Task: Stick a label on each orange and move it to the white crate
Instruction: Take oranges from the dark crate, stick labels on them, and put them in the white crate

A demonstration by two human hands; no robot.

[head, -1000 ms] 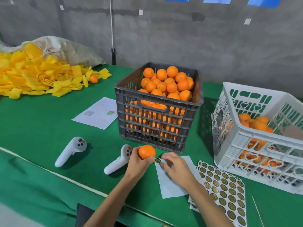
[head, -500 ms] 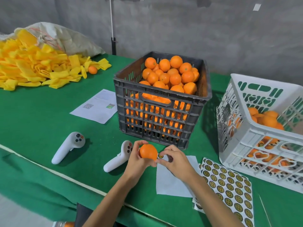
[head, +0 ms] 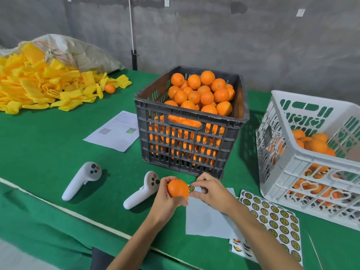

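From the head view, near the front edge of the tabletop (head: 48, 145), our left hand (head: 165, 199) wraps its grip around the orange (head: 177, 189). Our right hand (head: 211, 190) pinches a label (head: 191, 188) at its side. The label could crease if we press crooked. The black crate (head: 187, 145) is full of oranges; the white crate (head: 303, 172) holds some.
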